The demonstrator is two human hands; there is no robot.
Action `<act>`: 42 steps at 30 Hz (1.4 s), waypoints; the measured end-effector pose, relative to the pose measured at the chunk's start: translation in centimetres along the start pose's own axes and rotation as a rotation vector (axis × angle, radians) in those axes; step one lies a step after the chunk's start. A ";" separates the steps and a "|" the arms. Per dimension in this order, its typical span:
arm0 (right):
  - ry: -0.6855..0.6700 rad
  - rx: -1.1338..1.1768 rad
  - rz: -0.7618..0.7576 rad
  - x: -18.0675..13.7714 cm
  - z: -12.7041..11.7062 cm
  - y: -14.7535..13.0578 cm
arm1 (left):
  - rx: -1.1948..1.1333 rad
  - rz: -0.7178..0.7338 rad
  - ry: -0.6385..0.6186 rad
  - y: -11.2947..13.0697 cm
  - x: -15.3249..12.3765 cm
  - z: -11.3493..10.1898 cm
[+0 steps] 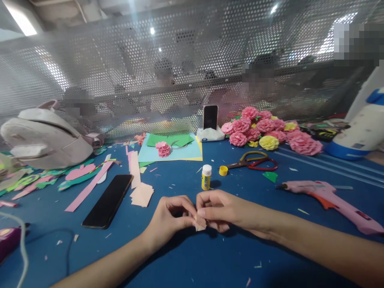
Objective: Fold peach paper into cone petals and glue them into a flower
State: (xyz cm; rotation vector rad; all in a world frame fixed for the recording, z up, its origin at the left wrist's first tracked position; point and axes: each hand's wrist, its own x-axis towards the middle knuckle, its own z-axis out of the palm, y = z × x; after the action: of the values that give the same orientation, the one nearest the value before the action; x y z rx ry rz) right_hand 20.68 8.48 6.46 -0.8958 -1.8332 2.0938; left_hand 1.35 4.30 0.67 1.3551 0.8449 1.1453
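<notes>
Between the fingertips of my left hand and my right hand is a small folded piece of peach paper. Both hands pinch it, low over the blue table, and part of it is hidden by the fingers. Just beyond them stands an upright glue stick with a white top, and its yellow cap lies to the right. Left of my hands is a stack of cut peach paper pieces.
A black phone and pink paper strip lie left. Scissors and a pink glue gun are right. Paper flowers stand at the back, near a propped phone. A white backpack sits far left.
</notes>
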 end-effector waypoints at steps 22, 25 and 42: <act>-0.092 0.466 0.116 0.7 0.4 2.0 | -0.063 -0.038 -0.007 -0.2 0.2 -0.1; -0.172 0.672 0.219 0.7 0.5 2.4 | -0.060 -0.032 -0.006 -0.1 0.1 0.1; 0.212 -0.030 -0.542 2.3 -0.3 3.6 | -0.099 -0.035 0.141 -0.6 0.9 -0.7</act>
State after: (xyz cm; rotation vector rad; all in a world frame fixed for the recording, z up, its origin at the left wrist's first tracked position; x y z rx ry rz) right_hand 19.80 9.23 2.37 -0.5207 -1.7509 1.5807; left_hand 1.01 5.44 0.20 1.1848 0.8971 1.2499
